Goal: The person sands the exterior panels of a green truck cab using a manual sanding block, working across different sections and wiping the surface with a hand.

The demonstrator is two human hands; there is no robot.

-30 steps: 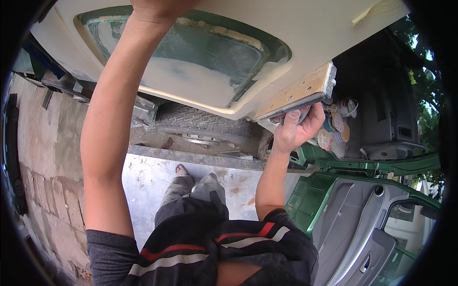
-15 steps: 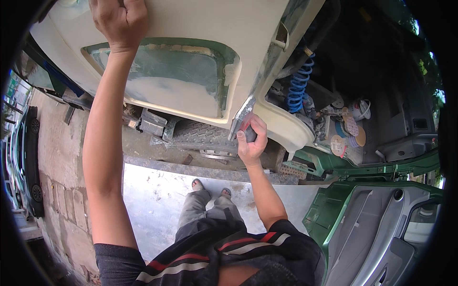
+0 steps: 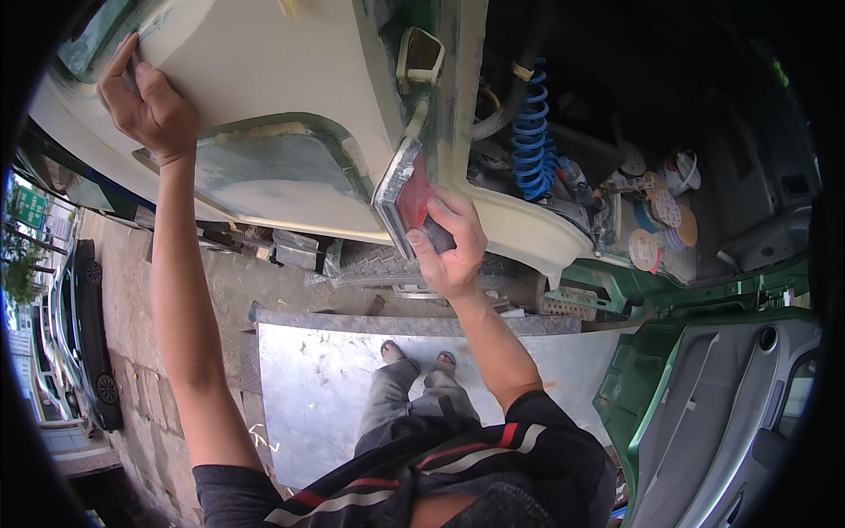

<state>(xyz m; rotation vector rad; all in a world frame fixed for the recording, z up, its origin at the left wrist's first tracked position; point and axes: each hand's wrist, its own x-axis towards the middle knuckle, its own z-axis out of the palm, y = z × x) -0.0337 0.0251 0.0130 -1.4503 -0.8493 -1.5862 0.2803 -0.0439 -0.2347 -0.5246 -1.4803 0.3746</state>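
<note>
A sanding block (image 3: pixel 409 195) with a red back, grey edges and a dark grip is in my right hand (image 3: pixel 458 246). My thumb and fingers close round the grip, and the block is held tilted in front of the cream body panel (image 3: pixel 264 66); I cannot tell if it touches. My left hand (image 3: pixel 154 110) rests against the panel's upper left, fingers stretched out and thumb apart. Between the hands, a recessed area (image 3: pixel 273 167) shows green paint and pale, dusty filler. Right of the panel is a door frame with a metal striker loop (image 3: pixel 421 60).
Inside the open cab are a blue coiled hose (image 3: pixel 530 132), several round sanding discs (image 3: pixel 664 209) and a white bucket (image 3: pixel 681 172). A green door (image 3: pixel 678 396) stands open at right. I stand on a pale metal platform (image 3: pixel 308 378). Below the panel is a tyre (image 3: pixel 361 264).
My view has shifted. My left hand has moved left and lower on the panel, its fingers now straighter. The sanding block has turned, showing more of its red back.
</note>
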